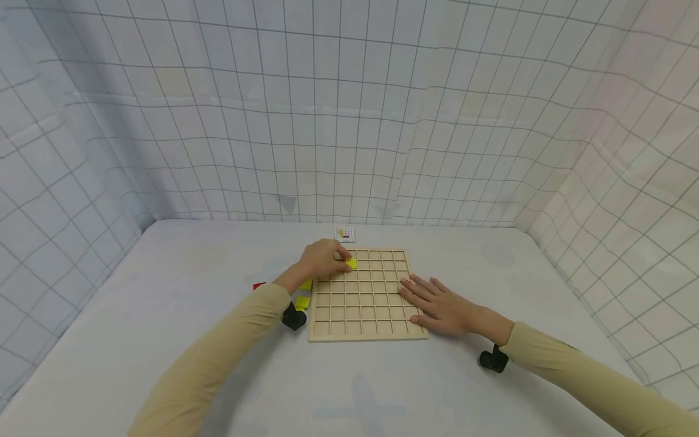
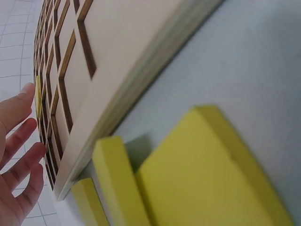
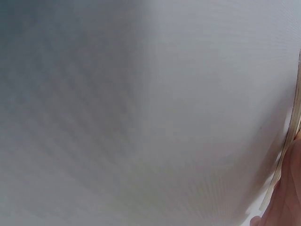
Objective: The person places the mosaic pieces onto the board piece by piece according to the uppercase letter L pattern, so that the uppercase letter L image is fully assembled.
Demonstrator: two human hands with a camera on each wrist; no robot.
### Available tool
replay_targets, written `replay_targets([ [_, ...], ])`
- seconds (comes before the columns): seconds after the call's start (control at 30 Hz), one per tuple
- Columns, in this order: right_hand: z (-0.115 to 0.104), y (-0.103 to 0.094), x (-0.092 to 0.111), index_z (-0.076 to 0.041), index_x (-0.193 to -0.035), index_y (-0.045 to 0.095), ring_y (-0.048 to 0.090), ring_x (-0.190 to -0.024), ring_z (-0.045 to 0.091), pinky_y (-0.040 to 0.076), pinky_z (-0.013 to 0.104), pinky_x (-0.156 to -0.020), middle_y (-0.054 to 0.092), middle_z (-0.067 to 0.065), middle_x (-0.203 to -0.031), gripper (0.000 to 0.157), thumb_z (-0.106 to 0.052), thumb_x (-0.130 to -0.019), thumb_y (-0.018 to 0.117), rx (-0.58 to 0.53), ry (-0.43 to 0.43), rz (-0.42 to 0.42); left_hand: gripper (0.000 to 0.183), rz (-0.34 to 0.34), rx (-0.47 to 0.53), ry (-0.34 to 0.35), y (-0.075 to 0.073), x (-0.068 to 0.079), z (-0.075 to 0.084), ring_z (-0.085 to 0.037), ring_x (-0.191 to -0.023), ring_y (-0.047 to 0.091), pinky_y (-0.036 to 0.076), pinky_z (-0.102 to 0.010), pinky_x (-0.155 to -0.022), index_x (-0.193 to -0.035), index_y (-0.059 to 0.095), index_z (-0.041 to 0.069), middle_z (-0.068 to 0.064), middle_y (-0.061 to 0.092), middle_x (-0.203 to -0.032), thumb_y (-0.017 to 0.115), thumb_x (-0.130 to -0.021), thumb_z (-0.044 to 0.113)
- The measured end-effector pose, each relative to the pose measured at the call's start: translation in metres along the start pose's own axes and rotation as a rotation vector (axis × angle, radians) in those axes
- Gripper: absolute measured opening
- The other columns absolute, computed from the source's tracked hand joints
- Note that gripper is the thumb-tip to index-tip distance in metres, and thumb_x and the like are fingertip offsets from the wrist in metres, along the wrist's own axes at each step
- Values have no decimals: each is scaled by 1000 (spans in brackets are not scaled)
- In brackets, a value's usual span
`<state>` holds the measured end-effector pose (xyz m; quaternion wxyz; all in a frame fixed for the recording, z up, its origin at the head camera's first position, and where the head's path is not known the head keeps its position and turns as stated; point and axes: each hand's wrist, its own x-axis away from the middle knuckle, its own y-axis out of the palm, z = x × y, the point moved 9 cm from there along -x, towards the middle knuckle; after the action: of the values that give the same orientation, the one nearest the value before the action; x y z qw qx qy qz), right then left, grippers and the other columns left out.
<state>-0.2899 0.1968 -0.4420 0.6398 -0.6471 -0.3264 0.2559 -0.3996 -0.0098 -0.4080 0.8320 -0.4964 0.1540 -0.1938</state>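
Free passage nearside of board [image 1: 360,299]

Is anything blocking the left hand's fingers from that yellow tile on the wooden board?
Nothing visible is. The left hand has its fingers right at the yellow tile, and the right hand rests across the wooden board's right edge, away from that spot.

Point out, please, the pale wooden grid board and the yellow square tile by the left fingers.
Pale wooden grid board [image 1: 366,300]: head view, bare middle cell.
Yellow square tile [image 1: 352,264]: head view, upper face.
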Motion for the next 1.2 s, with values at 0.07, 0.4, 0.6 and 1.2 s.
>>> replay_targets([
  [0.07,-1,-1,0,-11,-155,17,15,-147,37,17,64,-111,16,14,-161,64,-40,-102,39,-5,-10,17,34,0,5,-1,-3,2,0,-23,-110,63,52,-39,-86,-114,72,14,-2,69,-119,72,-85,33],
  [0.4,-2,-1,0,-10,-155,16,12,-148,35,16,63,-113,12,12,-162,64,-40,-102,39,-7,8,-21,36,35,23,-2,-26,20,-10,-17,-82,61,46,-27,-64,-117,71,13,-5,71,-108,71,-86,32],
  [0.6,-1,1,0,-10,-155,16,10,-148,36,14,63,-113,12,12,-162,64,-40,-103,38,-9,18,-29,38,54,22,-16,-36,32,-23,-17,-82,61,45,-26,-65,-118,70,13,-4,72,-105,72,-85,32],
  [1.2,-3,-2,1,-10,-154,17,12,-148,35,14,64,-113,14,13,-161,64,-40,-102,39,-22,8,-11,42,-18,102,-30,-35,75,-59,-18,-86,62,47,-28,-71,-116,70,9,-8,72,-106,76,-80,30],
])
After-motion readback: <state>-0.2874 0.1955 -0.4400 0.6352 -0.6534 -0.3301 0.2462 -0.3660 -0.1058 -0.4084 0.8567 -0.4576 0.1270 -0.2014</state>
